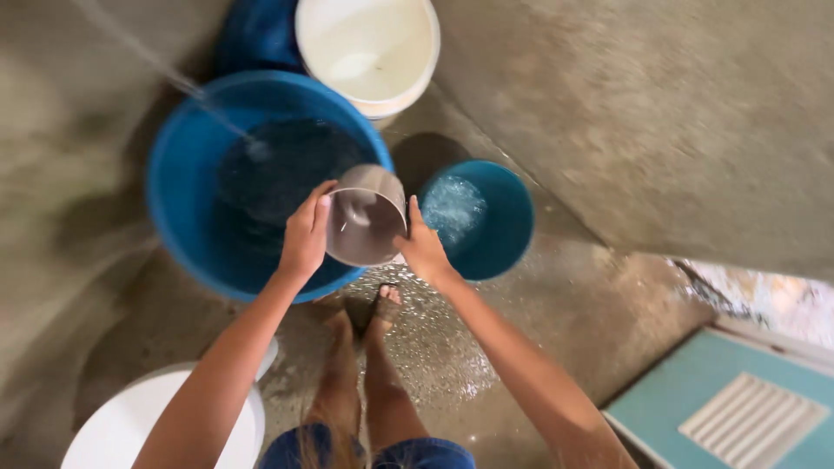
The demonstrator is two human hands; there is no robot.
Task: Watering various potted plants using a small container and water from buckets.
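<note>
In the head view, the person holds a small metal pot with both hands, tipped so its open mouth faces up toward the camera. The left hand wraps the pot's left rim with fingers curled over the edge; the right hand presses against the right side, thumb up along the wall. The pot sits between a large blue tub, which holds dark water fed by a thin stream from the upper left, and a smaller blue bucket with frothy water. A white bucket stands behind, a white lidded container lower left, bare feet on the wet concrete floor. The step looks like rinsing the pot; a next dip or pour calls for a firm two-handed tilt over one basin.
</note>
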